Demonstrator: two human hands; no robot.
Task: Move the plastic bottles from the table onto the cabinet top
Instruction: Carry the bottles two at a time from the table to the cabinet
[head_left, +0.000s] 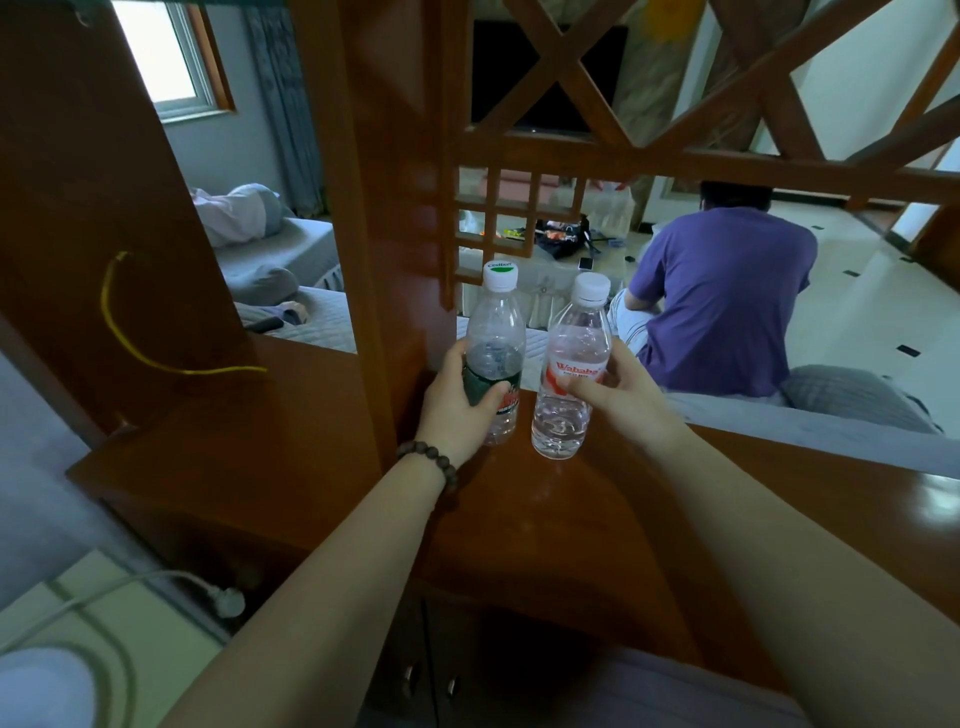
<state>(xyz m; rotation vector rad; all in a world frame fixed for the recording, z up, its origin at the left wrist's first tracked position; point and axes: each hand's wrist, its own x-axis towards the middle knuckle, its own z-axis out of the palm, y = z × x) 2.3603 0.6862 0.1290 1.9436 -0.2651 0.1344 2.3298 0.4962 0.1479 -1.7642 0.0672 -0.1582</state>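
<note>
Wooden lattice screen (587, 130) above, seated person in a purple shirt (722, 296) beyond it, facing away, cluttered low table (550, 244) further back, grey sofa (280, 249) at left, yellow cord (119, 322) on the wood panel, white plug (228, 603) below.

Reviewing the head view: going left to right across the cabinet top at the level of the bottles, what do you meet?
Yellow cord → left hand → green-label bottle, held in its grip → red-label bottle → right hand, gripping that bottle. Both bottles stand upright on the cabinet top.
</note>
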